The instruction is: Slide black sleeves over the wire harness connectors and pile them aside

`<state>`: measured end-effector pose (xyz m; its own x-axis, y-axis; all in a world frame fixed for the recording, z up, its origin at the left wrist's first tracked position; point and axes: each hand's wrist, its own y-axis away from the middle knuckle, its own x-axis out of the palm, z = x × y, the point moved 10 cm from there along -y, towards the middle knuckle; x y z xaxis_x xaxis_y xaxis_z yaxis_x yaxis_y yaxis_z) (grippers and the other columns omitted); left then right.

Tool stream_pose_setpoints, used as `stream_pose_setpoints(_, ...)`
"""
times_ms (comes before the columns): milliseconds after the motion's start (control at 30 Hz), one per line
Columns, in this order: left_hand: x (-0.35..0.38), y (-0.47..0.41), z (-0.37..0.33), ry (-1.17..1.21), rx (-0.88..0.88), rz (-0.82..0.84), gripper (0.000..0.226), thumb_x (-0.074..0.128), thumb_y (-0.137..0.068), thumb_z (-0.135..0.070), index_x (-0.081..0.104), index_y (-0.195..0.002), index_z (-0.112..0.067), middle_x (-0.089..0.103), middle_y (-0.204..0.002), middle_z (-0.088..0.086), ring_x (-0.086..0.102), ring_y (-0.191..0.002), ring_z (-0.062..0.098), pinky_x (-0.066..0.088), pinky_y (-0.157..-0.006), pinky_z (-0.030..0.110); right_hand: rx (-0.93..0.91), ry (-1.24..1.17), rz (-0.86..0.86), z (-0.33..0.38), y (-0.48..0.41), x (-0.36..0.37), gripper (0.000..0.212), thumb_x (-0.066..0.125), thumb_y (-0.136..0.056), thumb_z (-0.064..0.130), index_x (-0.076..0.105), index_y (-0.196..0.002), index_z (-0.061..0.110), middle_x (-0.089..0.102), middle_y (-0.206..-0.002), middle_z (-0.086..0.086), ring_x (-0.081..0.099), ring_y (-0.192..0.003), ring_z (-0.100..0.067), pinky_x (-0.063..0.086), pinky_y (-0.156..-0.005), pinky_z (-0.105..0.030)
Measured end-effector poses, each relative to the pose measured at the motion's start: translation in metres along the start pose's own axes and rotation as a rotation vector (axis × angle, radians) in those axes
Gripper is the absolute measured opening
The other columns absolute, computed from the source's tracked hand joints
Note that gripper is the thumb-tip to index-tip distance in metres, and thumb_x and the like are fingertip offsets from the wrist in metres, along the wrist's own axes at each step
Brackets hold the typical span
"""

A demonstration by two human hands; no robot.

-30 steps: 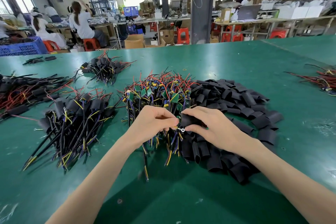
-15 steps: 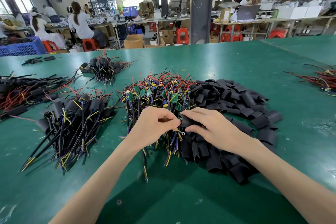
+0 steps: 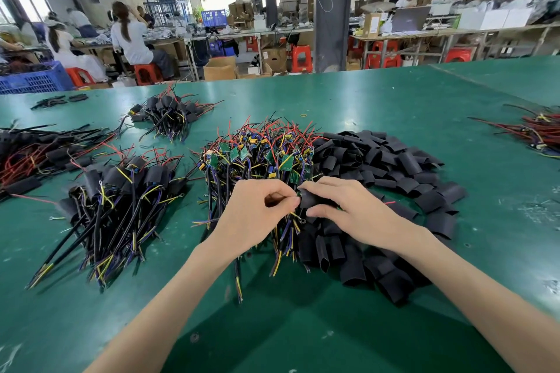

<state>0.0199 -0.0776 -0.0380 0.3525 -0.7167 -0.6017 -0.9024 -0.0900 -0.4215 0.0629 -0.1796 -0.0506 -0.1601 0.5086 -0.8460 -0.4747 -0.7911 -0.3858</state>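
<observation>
A heap of bare wire harnesses (image 3: pixel 257 157) with small green boards and red, yellow and purple wires lies at the table's middle. To its right spreads a pile of loose black sleeves (image 3: pixel 391 172). My left hand (image 3: pixel 257 215) pinches the wires of one harness (image 3: pixel 295 216), whose ring terminal shows just below my fingers. My right hand (image 3: pixel 345 209) grips a black sleeve (image 3: pixel 310 198) right against the left fingertips. The harness's board end is hidden inside the sleeve or behind my fingers. Left of my hands lies a pile of sleeved harnesses (image 3: pixel 121 191).
More sleeved bundles lie at the far left (image 3: pixel 39 151) and farther back (image 3: pixel 169 113). Red wires (image 3: pixel 536 133) sit at the right edge. The green table (image 3: pixel 303 327) has bare surface near me. People sit at benches beyond the table.
Both hands have stayed in place at the centre; the sleeve in my right hand sits a little closer against my left fingertips.
</observation>
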Motion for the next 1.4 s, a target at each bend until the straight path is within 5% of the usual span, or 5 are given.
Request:
stream_pose_setpoints(633, -0.011, -0.004, 0.019, 0.038, -0.165, -0.076, 0.01, 0.072, -0.08, -0.015, 0.067, -0.087, -0.02, 0.07, -0.068, -0.007, 0.053, -0.053, -0.005, 0.038, -0.058, 0.006, -0.029, 0.014, -0.114, 0.006, 0.0, -0.006, 0.045, 0.062, -0.089, 0.021, 0.05, -0.131, 0.011, 0.05, -0.123, -0.004, 0.051, -0.111, -0.021, 0.04, -0.098, -0.035)
stream_pose_setpoints(800, -0.08, -0.005, 0.015, -0.091, -0.105, -0.437, 0.012, 0.066, -0.083, -0.016, 0.073, -0.09, -0.024, 0.069, -0.076, -0.012, 0.061, -0.066, -0.003, 0.043, -0.068, 0.008, -0.007, -0.046, -0.37, 0.003, 0.006, -0.052, 0.038, 0.074, -0.079, 0.023, 0.057, -0.11, 0.011, 0.045, -0.11, -0.001, 0.046, -0.098, -0.01, 0.035, -0.093, -0.02)
stream_pose_setpoints(1033, -0.184, 0.015, 0.075, -0.322, -0.281, -0.851, 0.024, 0.05, -0.093, -0.013, 0.066, -0.11, -0.007, 0.07, -0.098, 0.015, 0.064, -0.089, 0.03, 0.046, -0.09, 0.038, 0.017, -0.237, 0.389, 0.014, 0.014, 0.025, 0.039, 0.081, -0.068, 0.023, 0.062, -0.101, 0.032, 0.049, -0.103, 0.015, 0.048, -0.09, 0.001, 0.036, -0.078, -0.009)
stream_pose_setpoints(1167, -0.196, 0.027, 0.122, -0.498, -0.537, -0.744, 0.013, 0.046, -0.09, 0.001, 0.055, -0.096, 0.008, 0.06, -0.093, 0.031, 0.051, -0.082, 0.037, 0.036, -0.073, 0.041, 0.058, -0.236, 0.379, 0.004, 0.014, 0.032, 0.028, 0.077, -0.073, 0.016, 0.062, -0.093, 0.028, 0.054, -0.095, 0.008, 0.048, -0.079, 0.0, 0.043, -0.074, -0.018)
stream_pose_setpoints(1400, -0.175, 0.034, 0.129, -0.749, -0.746, -0.613, 0.039, 0.063, -0.08, -0.006, 0.048, -0.113, 0.009, 0.04, -0.12, 0.036, 0.041, -0.11, 0.049, 0.036, -0.089, 0.052, 0.124, -0.315, 0.429, 0.0, 0.019, 0.031, 0.06, 0.081, -0.067, 0.022, 0.039, -0.104, 0.041, 0.056, -0.095, 0.007, 0.051, -0.081, -0.007, 0.046, -0.075, -0.023)
